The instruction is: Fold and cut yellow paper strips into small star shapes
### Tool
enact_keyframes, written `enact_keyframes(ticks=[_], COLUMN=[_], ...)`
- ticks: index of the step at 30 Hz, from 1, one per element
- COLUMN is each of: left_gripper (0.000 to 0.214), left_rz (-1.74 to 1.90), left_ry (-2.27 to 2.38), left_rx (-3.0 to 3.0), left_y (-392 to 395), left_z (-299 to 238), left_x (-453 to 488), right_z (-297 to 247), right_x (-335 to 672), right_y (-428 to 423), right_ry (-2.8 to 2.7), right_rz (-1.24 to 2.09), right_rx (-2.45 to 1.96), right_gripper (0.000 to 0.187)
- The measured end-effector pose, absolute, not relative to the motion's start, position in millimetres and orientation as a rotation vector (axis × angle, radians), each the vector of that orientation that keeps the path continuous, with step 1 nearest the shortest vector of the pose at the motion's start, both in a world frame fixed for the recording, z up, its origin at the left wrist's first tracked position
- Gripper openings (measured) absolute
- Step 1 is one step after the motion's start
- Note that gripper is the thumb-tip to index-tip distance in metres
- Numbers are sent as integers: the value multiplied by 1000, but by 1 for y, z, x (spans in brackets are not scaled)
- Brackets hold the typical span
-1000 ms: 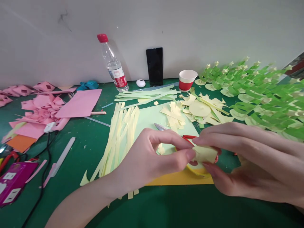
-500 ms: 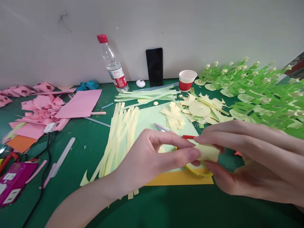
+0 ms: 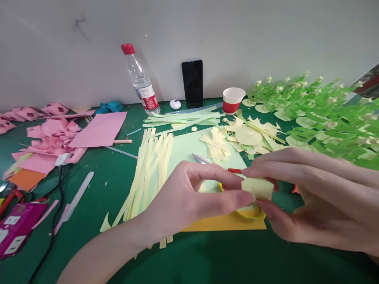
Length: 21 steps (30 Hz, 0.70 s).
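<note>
Between my two hands is a small pale yellow piece of paper [image 3: 258,188], curved and held up over the work sheets. My left hand [image 3: 204,189] pinches its left side between thumb and fingers. On the other side, my right hand [image 3: 314,193] grips its right edge with thumb and fingertips. Below them lie scissors [image 3: 251,215] with yellow and red handles, partly hidden by my hands; a blade tip pokes out behind my left hand. Under the scissors are a light green sheet [image 3: 185,152] and an orange-yellow sheet [image 3: 213,224].
Long yellow paper strips [image 3: 148,173] lie left of my hands. Paper scraps [image 3: 251,134], a paper cup [image 3: 233,100], a phone [image 3: 193,83] and a bottle [image 3: 143,85] stand or lie behind. Green paper trees [image 3: 334,118] crowd the right; pink paper [image 3: 100,128] covers the left.
My left thumb has slid slightly right along the lower edge of the yellow paper, and more of the paper's face shows. Both hands stay in nearly the same place.
</note>
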<state>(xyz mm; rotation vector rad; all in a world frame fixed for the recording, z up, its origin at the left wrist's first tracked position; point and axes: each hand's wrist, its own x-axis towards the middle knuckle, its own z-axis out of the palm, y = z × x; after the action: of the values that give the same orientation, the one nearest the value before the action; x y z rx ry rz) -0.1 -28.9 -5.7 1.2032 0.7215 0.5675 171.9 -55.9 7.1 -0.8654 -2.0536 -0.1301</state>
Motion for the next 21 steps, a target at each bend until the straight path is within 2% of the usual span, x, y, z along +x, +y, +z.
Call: enact_keyframes(ticks=[21], left_gripper=[16], left_rz=[624], left_ry=[748], left_rx=[1343], left_y=[-32], left_z=[-10], left_x=[-1], right_z=[7], right_x=[170], right_y=[-57], right_ry=[-2024], right_rz=[-195], right_rx=[-896], right_gripper=[17])
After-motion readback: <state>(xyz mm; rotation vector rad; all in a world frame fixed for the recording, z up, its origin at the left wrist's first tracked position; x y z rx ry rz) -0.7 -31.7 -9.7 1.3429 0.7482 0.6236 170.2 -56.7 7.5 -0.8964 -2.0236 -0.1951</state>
